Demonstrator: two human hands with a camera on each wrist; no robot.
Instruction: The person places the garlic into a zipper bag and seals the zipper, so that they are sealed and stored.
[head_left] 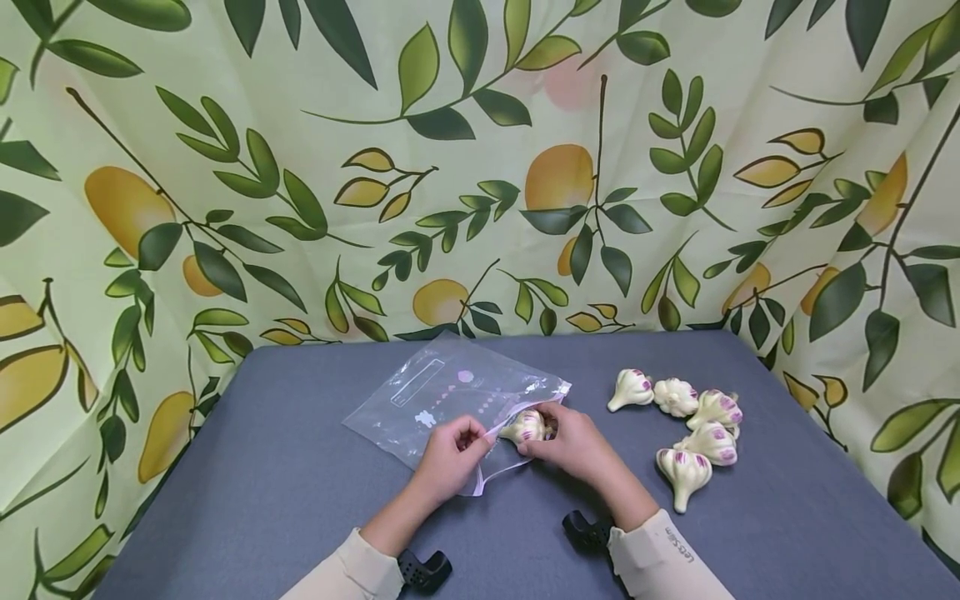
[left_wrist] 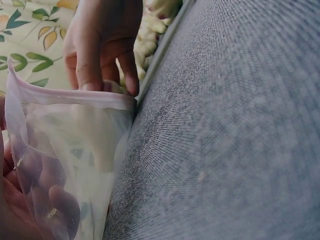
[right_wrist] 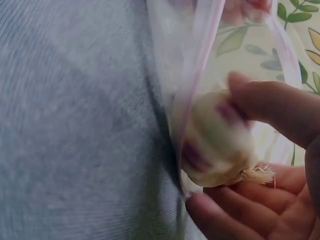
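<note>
A clear zip bag (head_left: 420,392) with a pinkish edge and small printed shapes lies on the table, its mouth toward the right. My left hand (head_left: 450,454) pinches the bag's edge and keeps the mouth apart. In my right hand (head_left: 573,442) is a white garlic bulb (head_left: 527,426) with purple patches, gripped between thumb and fingers at the bag's mouth. The right wrist view shows this garlic bulb (right_wrist: 217,142) partly behind the bag's edge, its root tuft toward the palm. Through the film in the left wrist view, the left fingers (left_wrist: 57,200) show.
To the right, several more garlic bulbs (head_left: 684,471) lie in a loose curve on the grey-blue table (head_left: 300,500). Behind the table hangs a cloth (head_left: 480,250) printed with leaves and fruit. Each wrist wears a black band mount (head_left: 426,573).
</note>
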